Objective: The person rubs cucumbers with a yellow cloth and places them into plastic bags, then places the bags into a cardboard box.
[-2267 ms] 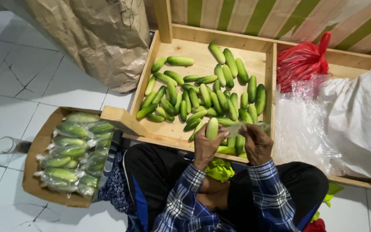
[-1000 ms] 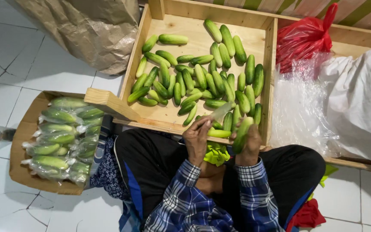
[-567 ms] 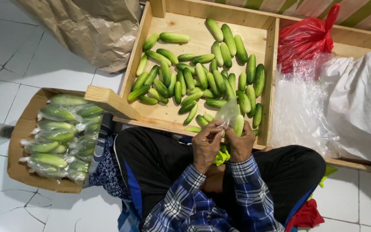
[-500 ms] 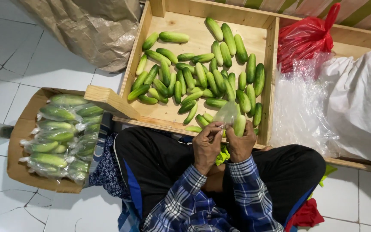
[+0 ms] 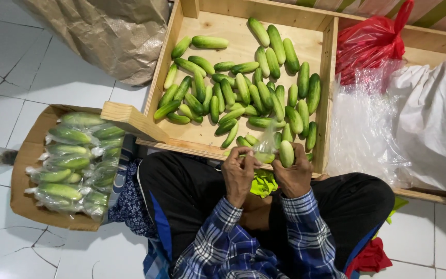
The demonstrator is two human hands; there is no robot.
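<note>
My right hand grips a short green cucumber upright over my lap. My left hand pinches the edge of a small clear plastic bag right beside that cucumber. Both hands hover at the near rim of a wooden tray that holds several loose cucumbers. A yellow-green cloth lies on my lap under the hands.
A cardboard box of bagged cucumbers sits on the tiled floor to my left. A red plastic bag, a heap of clear bags and a white sack lie right. Brown paper sack at back left.
My hands have drawn together from the tray's edge; the right hand lifted a cucumber upright and the left hand brought the clear bag up against it.
</note>
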